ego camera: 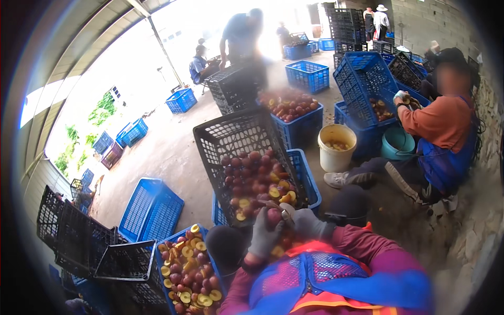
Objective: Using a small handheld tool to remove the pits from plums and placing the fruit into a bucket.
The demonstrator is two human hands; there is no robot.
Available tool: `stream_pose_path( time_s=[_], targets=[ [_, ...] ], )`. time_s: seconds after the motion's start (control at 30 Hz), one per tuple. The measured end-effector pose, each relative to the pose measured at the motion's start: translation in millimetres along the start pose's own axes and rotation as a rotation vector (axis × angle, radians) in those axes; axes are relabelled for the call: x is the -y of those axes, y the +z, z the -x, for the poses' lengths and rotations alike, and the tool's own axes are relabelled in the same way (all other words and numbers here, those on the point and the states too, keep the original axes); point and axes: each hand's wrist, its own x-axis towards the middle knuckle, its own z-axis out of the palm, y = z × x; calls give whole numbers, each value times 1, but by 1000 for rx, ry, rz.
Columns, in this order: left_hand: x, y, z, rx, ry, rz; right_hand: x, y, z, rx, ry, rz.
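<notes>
My left hand (265, 238), in a grey glove, grips a dark red plum (274, 216) above my lap. Against the plum's right side is my right hand (309, 224), also gloved, closed on a small metal cutting tool (286, 214); its exact shape is blurred. Just beyond both hands, a black plastic crate (214, 143) is tilted toward me, with whole plums (246, 167) and cut yellow-fleshed halves (274, 192) inside. It rests on a blue plastic crate (305, 173). Cut plums (189, 271) fill another blue crate (160, 262) at my left knee.
To the right a co-worker (441, 122) sits handling fruit beside a white bucket (328, 157) and a teal bucket (397, 143). A blue crate heaped with plums (289, 108) stands ahead. Black crates (78, 236) lean at left; a blue crate (151, 208) stands on the concrete floor (185, 157).
</notes>
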Motion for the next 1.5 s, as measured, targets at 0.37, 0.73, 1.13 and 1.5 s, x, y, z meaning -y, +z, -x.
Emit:
stream_pose_path(
  time_s=[0.37, 0.73, 1.13, 1.5],
  targets=[
    [-45, -69, -27, -86, -113, 623, 28, -44, -24, -281, -75, -438],
    [-23, -56, -28, 76, -488, 1177, 52, -21, -30, -48, -187, -353],
    [21, -65, -3, -17, -134, 631, 55, 32, -25, -71, -133, -89],
    [26, -17, -31, -102, -164, 254, 21, 44, 3, -22, -110, 142]
  ],
)
